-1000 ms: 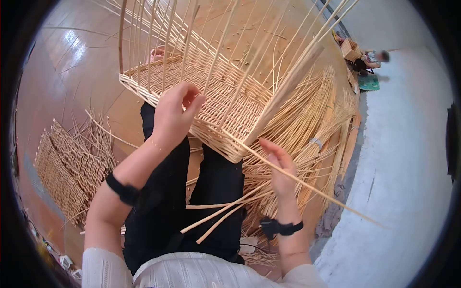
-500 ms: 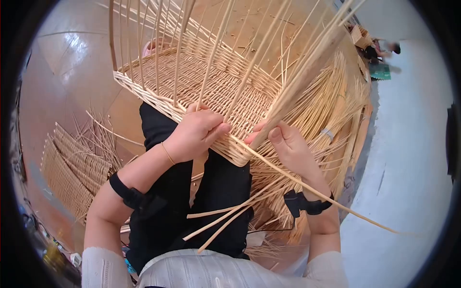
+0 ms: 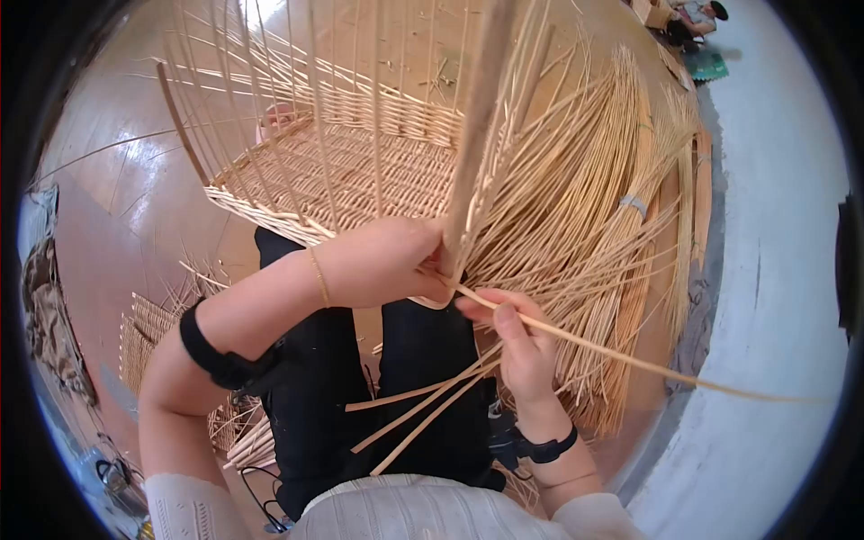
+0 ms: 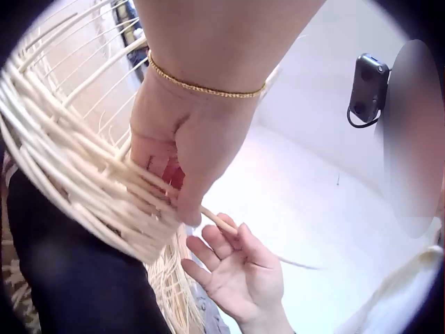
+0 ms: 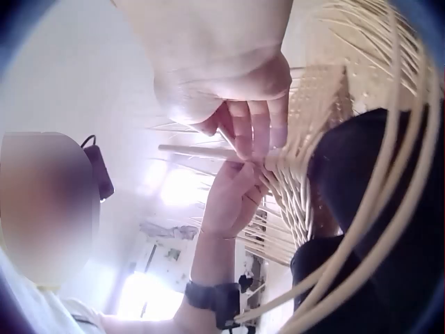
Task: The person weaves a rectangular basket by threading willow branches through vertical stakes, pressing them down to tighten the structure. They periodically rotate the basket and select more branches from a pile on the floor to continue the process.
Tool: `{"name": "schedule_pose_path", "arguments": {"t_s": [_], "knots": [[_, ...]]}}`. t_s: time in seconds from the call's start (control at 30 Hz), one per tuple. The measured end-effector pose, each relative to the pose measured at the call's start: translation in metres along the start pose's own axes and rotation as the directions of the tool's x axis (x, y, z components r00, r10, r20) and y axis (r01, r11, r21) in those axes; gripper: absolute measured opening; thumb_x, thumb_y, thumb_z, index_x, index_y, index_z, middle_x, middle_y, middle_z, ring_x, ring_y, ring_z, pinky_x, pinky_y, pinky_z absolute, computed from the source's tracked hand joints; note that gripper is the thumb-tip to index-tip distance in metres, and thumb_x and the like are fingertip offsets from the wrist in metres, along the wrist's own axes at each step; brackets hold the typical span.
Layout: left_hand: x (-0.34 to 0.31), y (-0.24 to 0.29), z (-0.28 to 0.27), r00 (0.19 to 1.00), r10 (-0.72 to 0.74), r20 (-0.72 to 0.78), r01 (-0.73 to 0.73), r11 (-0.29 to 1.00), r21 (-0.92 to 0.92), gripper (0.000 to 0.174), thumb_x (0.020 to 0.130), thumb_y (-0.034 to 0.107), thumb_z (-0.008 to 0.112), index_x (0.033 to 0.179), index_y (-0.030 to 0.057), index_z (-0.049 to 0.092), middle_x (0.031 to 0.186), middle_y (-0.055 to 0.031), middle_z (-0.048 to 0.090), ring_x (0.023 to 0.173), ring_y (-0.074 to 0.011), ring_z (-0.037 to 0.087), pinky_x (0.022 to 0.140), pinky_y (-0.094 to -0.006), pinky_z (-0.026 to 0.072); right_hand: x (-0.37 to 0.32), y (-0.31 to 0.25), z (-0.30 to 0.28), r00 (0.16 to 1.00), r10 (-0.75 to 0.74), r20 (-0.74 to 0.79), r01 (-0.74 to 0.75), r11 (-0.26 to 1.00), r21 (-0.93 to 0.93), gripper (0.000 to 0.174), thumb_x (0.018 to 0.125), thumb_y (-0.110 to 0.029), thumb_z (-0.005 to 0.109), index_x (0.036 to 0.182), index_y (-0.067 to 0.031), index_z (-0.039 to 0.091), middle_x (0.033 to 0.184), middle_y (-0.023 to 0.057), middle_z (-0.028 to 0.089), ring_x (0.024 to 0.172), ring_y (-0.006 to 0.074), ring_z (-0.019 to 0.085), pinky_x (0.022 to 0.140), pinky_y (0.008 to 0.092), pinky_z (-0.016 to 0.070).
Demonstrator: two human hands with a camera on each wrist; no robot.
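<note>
A half-woven wicker basket [image 3: 297, 166] with tall upright stakes sits across the person's lap. A thick wooden post [image 3: 480, 117] stands at its near right corner. My left hand [image 3: 387, 261] grips the basket at this corner, and in the left wrist view its thumb presses where a long pale rod [image 3: 621, 356] leaves the weave. My right hand [image 3: 524, 346] is just outside the corner and pinches that rod between thumb and fingers. The rod's free end runs out to the right. Part of the near rim is hidden behind the left hand and forearm.
Large bundles of loose rods [image 3: 576, 189] lie on the floor to the right, one tied with a pale band [image 3: 633, 205]. Several rod ends [image 3: 423, 387] stick out over the legs. A woven panel [image 3: 139, 333] lies at left. Another person [image 3: 697, 18] is far off at upper right.
My left hand has come down onto the basket and moved right along its rim to the corner. The right hand went to the corner post, then back onto the rod. The basket has turned somewhat.
</note>
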State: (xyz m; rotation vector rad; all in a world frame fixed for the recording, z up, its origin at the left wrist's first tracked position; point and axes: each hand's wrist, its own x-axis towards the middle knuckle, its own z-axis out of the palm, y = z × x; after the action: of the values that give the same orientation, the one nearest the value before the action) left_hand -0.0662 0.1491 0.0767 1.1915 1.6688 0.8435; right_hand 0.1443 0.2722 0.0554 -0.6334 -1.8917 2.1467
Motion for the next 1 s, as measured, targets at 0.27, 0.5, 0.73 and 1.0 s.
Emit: {"name": "schedule_pose_path", "arguments": {"t_s": [0.27, 0.5, 0.73, 1.0], "knots": [[-0.002, -0.012, 0.008, 0.996, -0.022, -0.084, 0.027, 0.998, 0.049, 0.024, 0.079, 0.017, 0.076, 0.092, 0.0045, 0.060, 0.080, -0.0105, 0.067, 0.078, -0.0294, 0.067, 0.071, -0.0346, 0.0520, 0.081, 0.020, -0.030, 0.939, 0.313, 0.142, -0.329, 0.938, 0.109, 0.037, 0.096, -0.035, 0.063, 0.097, 0.0023, 0.061, 0.089, 0.0140, 0.070, 0.081, 0.0175, 0.069, 0.074, 0.0277, 0.0563], [-0.060, -0.017, 0.002, 0.974, -0.073, -0.213, 0.074, 0.997, -0.006, 0.025, 0.080, 0.012, 0.076, 0.098, 0.0033, 0.062, 0.091, -0.0098, 0.066, 0.086, -0.0206, 0.065, 0.078, -0.0319, 0.0505, 0.096, 0.015, 0.033, 0.955, 0.259, 0.145, -0.230, 0.954, -0.193, 0.037, 0.091, -0.035, 0.070, 0.079, -0.0021, 0.060, 0.064, 0.0032, 0.062, 0.058, 0.0091, 0.059, 0.055, 0.0232, 0.0477], [-0.163, -0.066, 0.069, 0.677, -0.233, -0.699, 0.182, 0.972, -0.147, 0.032, 0.080, 0.020, 0.078, 0.104, 0.0018, 0.066, 0.093, -0.0081, 0.065, 0.100, -0.0218, 0.059, 0.093, -0.0373, 0.0449, 0.039, 0.058, 0.109, 0.869, 0.338, 0.361, -0.333, 0.940, -0.079, 0.041, 0.103, -0.038, 0.049, 0.092, 0.0004, 0.060, 0.081, 0.0076, 0.068, 0.073, 0.0129, 0.067, 0.062, 0.0246, 0.0535], [-0.145, -0.083, 0.098, 0.610, -0.325, -0.723, 0.134, 0.941, -0.310, 0.029, 0.078, 0.025, 0.079, 0.083, 0.0011, 0.064, 0.081, -0.0101, 0.059, 0.086, -0.0237, 0.057, 0.080, -0.0369, 0.0453, 0.052, 0.010, 0.038, 0.956, 0.213, 0.201, -0.259, 0.936, 0.239, 0.031, 0.094, -0.004, 0.056, 0.113, -0.0060, 0.032, 0.107, 0.0160, 0.064, 0.089, 0.0218, 0.069, 0.077, 0.0321, 0.0593]]}}
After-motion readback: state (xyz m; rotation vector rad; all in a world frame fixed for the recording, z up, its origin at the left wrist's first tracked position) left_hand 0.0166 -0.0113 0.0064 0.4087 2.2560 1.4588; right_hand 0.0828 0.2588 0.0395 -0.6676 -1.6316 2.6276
